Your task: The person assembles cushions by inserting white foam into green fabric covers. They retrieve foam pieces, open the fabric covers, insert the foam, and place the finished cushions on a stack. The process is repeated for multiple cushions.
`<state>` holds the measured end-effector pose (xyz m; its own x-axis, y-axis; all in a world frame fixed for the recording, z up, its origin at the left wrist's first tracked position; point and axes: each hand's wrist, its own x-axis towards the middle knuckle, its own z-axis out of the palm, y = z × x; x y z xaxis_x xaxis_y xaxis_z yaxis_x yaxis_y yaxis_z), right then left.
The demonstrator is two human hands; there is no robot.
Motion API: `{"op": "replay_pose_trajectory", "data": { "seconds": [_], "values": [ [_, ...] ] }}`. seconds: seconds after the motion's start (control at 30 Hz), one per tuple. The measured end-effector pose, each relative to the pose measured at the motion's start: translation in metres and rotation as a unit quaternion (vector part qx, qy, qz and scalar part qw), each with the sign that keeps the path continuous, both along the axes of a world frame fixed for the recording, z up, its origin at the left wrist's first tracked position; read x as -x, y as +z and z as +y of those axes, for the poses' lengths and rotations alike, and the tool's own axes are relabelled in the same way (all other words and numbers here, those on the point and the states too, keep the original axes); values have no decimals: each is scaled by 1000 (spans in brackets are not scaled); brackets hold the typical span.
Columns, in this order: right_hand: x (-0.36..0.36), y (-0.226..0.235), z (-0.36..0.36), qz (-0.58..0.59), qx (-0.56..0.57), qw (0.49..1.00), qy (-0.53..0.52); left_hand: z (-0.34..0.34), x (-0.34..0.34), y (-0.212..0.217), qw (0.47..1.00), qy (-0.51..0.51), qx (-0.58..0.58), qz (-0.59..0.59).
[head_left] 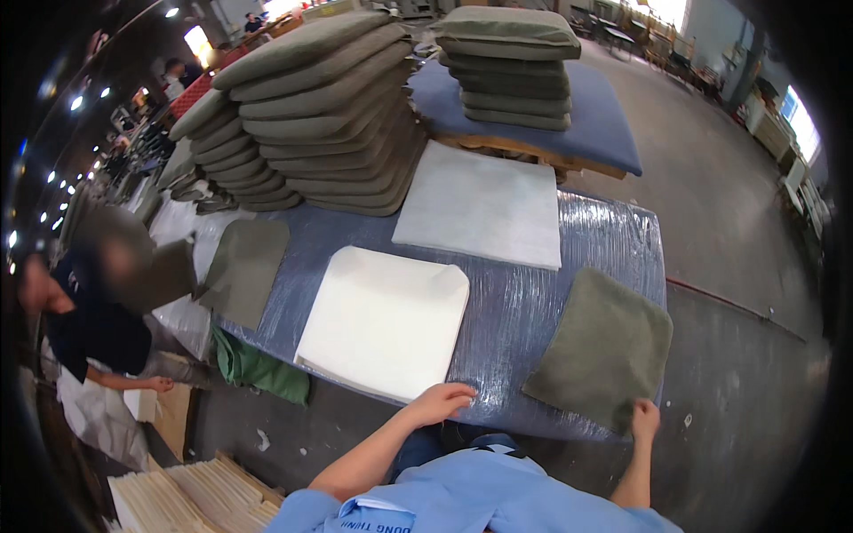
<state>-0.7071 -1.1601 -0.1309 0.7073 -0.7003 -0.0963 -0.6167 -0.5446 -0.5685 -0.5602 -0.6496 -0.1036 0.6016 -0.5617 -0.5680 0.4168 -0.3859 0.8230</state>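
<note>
Both hands: left [442, 401] flat beside the white foam pad [384, 322], right [645, 419] pinching the green cover [604, 346], fingertips hidden.

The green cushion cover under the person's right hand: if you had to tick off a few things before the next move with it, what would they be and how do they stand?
1. Right hand has the olive-green cover by its near corner: ok, fingers on the edge.
2. Cover lies flat: ok, though its near corner hangs past the table edge.
3. Left hand free: ok, resting on the wrapped table beside the white foam pad.
4. Foam pad within reach and flat: ok.
5. Which side of the cover opens: cannot tell.
6. Co-worker's hand clear of the table: ok, off to the left.
</note>
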Motion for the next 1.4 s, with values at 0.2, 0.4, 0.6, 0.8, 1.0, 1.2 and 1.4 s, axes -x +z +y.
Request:
{"op": "replay_pose_trajectory", "data": {
  "seconds": [0.2, 0.4, 0.6, 0.8, 1.0, 1.2, 1.4],
  "values": [
    [-202, -17, 121, -33, 11, 988, 150, 154, 8, 2, 938, 323, -59, 107],
    [-360, -24, 139, 16, -37, 999, -12, 258, 26, -11, 842, 504, -133, 142],
    [-416, -71, 130, 28, -17, 996, -84, 272, 45, -25, 867, 443, -158, 165],
    [-442, -96, 123, -15, -34, 996, -84, 218, 43, -26, 897, 393, -179, 92],
    [-460, -93, 150, -221, -51, 974, 0, 96, -41, -16, 931, 337, -142, -6],
    [-457, -46, 199, -298, -219, 927, 54, -90, -218, -23, 914, 116, -144, -360],
    [-454, -20, 206, -314, -304, 893, 101, -200, -352, -45, 918, -2, -162, -362]
  ]
}}
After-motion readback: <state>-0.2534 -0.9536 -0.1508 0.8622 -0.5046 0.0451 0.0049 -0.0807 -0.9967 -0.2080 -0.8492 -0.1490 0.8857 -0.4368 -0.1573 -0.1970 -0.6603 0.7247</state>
